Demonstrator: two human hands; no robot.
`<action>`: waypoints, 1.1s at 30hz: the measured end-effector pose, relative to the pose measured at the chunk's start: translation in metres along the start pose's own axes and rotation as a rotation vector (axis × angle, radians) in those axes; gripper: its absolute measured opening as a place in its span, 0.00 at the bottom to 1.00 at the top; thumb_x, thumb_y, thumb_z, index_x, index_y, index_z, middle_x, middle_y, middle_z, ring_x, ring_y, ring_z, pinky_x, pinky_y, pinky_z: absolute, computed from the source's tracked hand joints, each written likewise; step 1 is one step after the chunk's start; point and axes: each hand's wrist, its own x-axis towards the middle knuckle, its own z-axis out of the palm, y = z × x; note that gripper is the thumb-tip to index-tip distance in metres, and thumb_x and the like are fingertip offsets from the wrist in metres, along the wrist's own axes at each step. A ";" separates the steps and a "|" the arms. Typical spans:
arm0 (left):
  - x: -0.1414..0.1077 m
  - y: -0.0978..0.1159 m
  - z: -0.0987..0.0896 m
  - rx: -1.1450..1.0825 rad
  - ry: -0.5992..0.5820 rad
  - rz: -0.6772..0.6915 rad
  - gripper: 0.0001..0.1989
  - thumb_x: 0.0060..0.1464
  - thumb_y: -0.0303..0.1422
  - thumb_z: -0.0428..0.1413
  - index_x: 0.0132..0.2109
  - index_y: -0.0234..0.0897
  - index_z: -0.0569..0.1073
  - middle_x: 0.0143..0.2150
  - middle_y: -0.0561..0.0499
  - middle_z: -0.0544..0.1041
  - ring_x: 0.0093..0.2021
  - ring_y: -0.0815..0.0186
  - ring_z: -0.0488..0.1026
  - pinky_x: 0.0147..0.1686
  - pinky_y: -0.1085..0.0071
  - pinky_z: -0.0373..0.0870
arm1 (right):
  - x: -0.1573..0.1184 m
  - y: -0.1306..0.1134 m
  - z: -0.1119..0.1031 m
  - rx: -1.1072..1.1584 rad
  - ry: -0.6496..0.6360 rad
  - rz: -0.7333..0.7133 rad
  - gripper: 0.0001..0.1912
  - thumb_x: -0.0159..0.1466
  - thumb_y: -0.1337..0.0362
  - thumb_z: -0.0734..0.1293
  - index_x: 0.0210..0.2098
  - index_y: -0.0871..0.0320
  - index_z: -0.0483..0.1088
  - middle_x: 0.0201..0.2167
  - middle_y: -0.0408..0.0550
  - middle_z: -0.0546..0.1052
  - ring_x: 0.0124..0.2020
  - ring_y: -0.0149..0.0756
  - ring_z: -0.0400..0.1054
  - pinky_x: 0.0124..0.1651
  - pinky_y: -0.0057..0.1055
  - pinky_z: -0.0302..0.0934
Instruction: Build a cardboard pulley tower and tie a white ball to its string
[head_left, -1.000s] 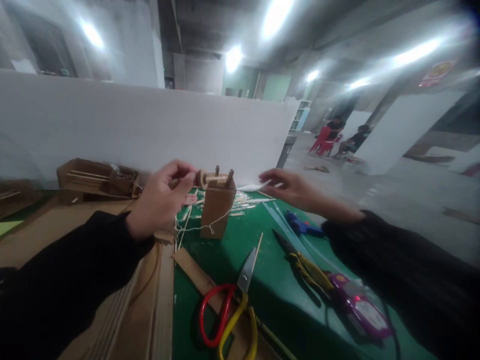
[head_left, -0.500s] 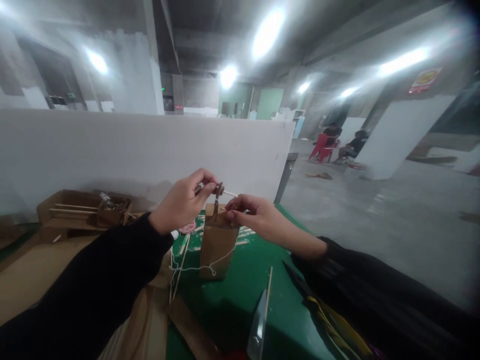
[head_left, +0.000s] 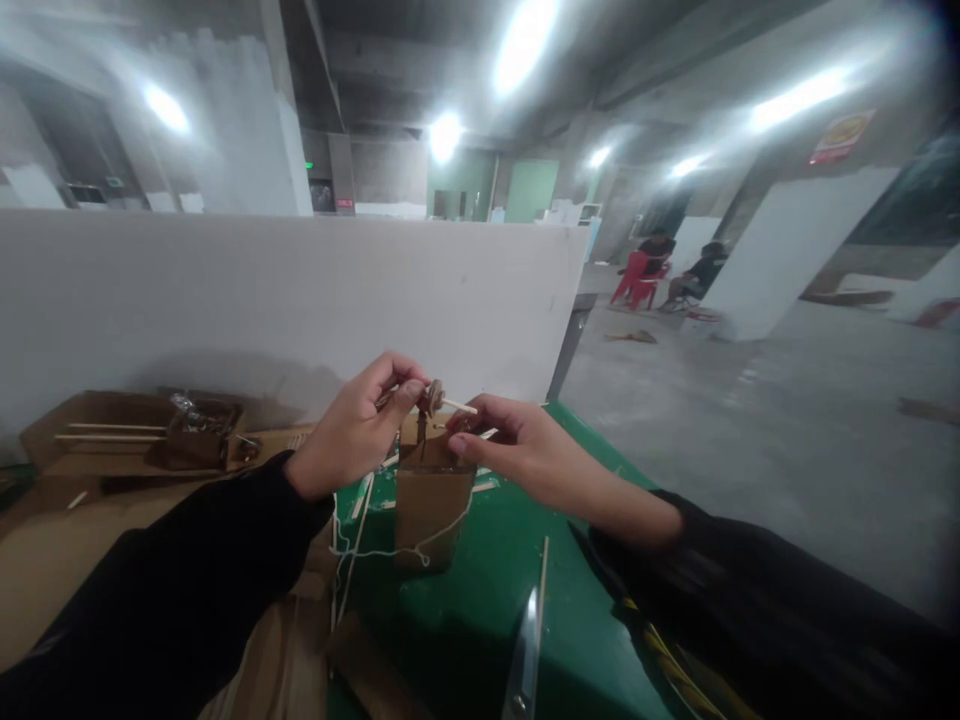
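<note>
My left hand (head_left: 356,425) pinches a thin wooden stick (head_left: 459,406) beside a small brown cardboard disc (head_left: 435,397) that sits on it. A narrow dark strip hangs below the disc into the open top of an upright cardboard box (head_left: 426,515). My right hand (head_left: 517,435) is closed at the box's top right corner, thumb and fingertips together; what they pinch is too small to make out. The stick's far end reaches the right index finger. White string (head_left: 382,552) loops across the front of the box and trails left.
Scissors (head_left: 523,655) and a loose stick (head_left: 544,570) lie on the green table (head_left: 585,600). At left is a cardboard tray (head_left: 45,425) with sticks and a small box. A white partition (head_left: 247,300) stands behind. Two people sit far right near a red chair (head_left: 634,275).
The view has tilted slightly down and shifted right. Both hands stay at the box top; the disc and stick sit slightly lower, with the stick angled more downward toward the right hand.
</note>
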 end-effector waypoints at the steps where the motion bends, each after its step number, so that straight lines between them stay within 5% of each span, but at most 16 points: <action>1: -0.001 0.000 -0.001 0.001 0.022 0.002 0.07 0.62 0.38 0.48 0.41 0.40 0.66 0.34 0.53 0.72 0.26 0.72 0.68 0.23 0.77 0.64 | 0.000 0.000 0.000 -0.006 0.004 0.001 0.10 0.61 0.59 0.67 0.37 0.60 0.70 0.35 0.48 0.76 0.38 0.36 0.71 0.41 0.34 0.67; 5: -0.006 0.004 -0.007 0.109 0.091 0.024 0.07 0.62 0.37 0.47 0.41 0.40 0.65 0.32 0.55 0.71 0.21 0.74 0.63 0.21 0.77 0.62 | 0.001 -0.003 0.001 -0.026 0.012 0.024 0.09 0.61 0.60 0.68 0.37 0.60 0.71 0.35 0.48 0.77 0.37 0.35 0.72 0.39 0.33 0.68; 16: 0.008 0.017 0.006 0.277 0.103 0.216 0.05 0.64 0.33 0.45 0.40 0.39 0.64 0.34 0.52 0.72 0.33 0.68 0.70 0.34 0.70 0.66 | 0.001 -0.003 0.001 0.005 -0.004 0.026 0.10 0.60 0.60 0.69 0.37 0.60 0.72 0.35 0.49 0.77 0.37 0.36 0.72 0.41 0.35 0.68; 24: 0.002 0.006 0.007 0.062 -0.070 0.038 0.08 0.64 0.38 0.45 0.44 0.41 0.63 0.26 0.57 0.71 0.23 0.72 0.69 0.24 0.76 0.67 | -0.002 -0.003 -0.001 0.044 -0.040 0.007 0.12 0.62 0.59 0.67 0.40 0.61 0.71 0.37 0.50 0.78 0.40 0.38 0.72 0.43 0.37 0.67; 33: 0.013 -0.004 -0.012 -0.025 -0.095 0.038 0.08 0.63 0.39 0.45 0.42 0.40 0.62 0.34 0.52 0.69 0.32 0.68 0.72 0.22 0.76 0.73 | -0.001 0.000 -0.001 -0.009 -0.021 -0.008 0.11 0.61 0.58 0.68 0.38 0.60 0.71 0.35 0.49 0.78 0.38 0.36 0.72 0.42 0.34 0.66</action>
